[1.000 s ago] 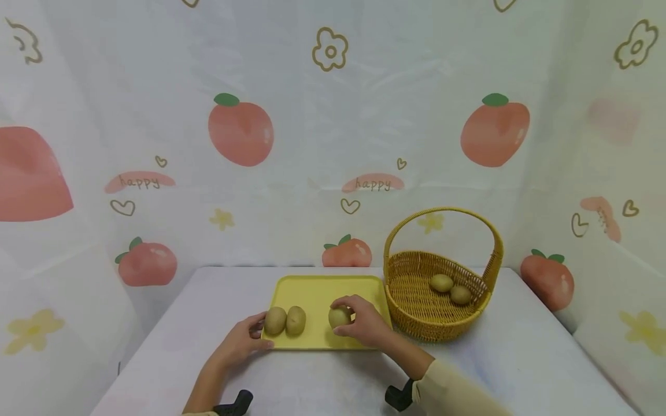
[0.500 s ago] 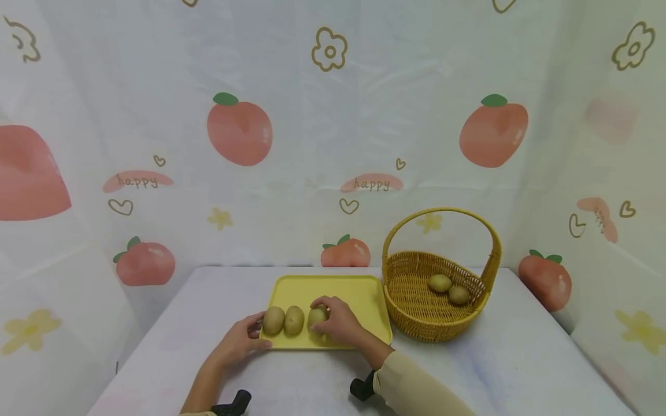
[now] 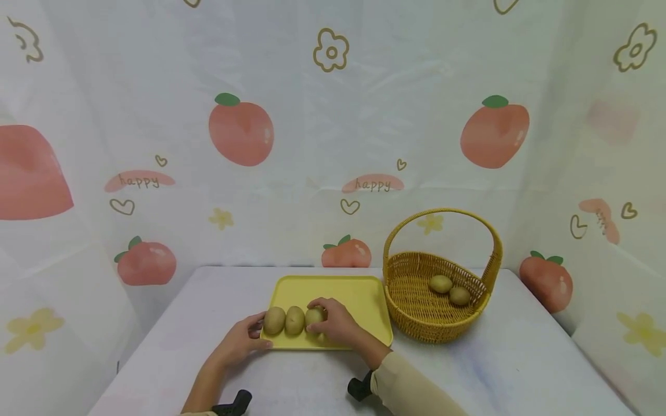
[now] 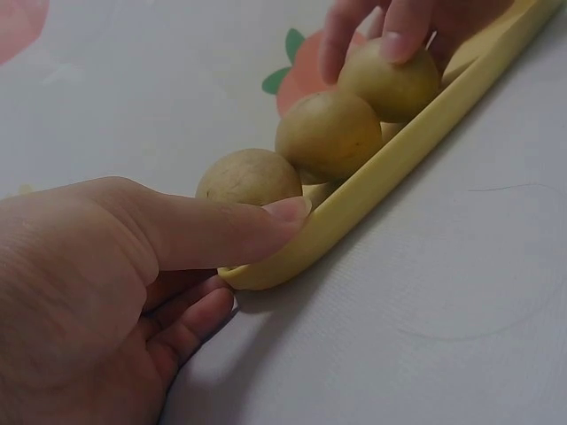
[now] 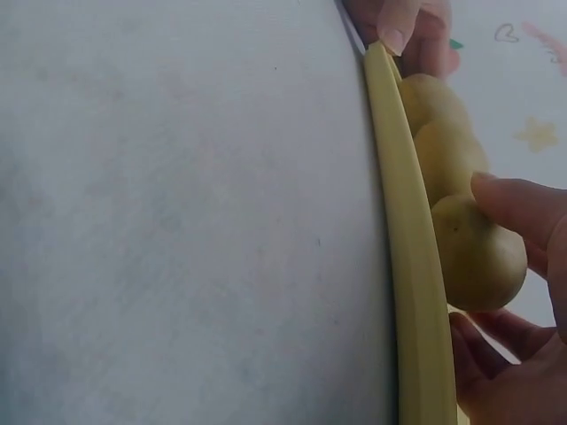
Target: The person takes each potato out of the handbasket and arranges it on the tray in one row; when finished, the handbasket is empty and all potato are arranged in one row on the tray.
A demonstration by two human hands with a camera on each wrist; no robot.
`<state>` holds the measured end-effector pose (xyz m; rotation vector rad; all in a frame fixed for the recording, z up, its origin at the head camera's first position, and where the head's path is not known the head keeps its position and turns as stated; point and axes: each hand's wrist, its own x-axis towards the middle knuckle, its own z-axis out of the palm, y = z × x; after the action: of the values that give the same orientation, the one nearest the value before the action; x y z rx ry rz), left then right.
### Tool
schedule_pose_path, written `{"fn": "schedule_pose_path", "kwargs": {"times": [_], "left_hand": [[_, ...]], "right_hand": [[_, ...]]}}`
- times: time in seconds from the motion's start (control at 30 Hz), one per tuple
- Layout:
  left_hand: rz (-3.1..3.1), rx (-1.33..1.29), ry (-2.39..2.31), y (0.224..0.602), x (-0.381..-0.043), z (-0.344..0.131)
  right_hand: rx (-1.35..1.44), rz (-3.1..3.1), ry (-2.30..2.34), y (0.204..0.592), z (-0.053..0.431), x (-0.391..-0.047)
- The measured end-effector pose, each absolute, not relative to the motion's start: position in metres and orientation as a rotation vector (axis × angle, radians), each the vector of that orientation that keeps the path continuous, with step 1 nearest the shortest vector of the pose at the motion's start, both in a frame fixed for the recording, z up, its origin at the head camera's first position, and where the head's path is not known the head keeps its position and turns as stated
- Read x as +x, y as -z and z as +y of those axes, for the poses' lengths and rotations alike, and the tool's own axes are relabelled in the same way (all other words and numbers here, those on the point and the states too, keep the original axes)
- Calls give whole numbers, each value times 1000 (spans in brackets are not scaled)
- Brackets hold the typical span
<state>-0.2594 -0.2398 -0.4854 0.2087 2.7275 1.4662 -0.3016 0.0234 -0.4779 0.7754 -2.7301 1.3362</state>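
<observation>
Near the front-left corner of the yellow tray [image 3: 333,287], three potatoes [image 3: 295,321] are lined up; the rightmost potato [image 3: 313,317] is pinched by the R hand [image 3: 335,323], the tray's L edge gripped by the L hand [image 3: 240,344]. Prob. firm, not fragile; best held round the sides.

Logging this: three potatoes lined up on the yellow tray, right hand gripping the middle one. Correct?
Not the middle one: the head view shows the right hand gripping the row's rightmost potato. Three potatoes are lined up on the yellow tray.
</observation>
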Motion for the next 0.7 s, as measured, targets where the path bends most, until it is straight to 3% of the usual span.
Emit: {"fn": "schedule_pose_path", "kwargs": {"times": [0.33,0.7], "left_hand": [[2721,193,-1464,487,-261,-238],[2723,174,-1450,484,-260,-239]], "right_hand": [[875,-2700,-1343,469,47,-297],[1042,-2649,-1279,426,85,-289]]}}
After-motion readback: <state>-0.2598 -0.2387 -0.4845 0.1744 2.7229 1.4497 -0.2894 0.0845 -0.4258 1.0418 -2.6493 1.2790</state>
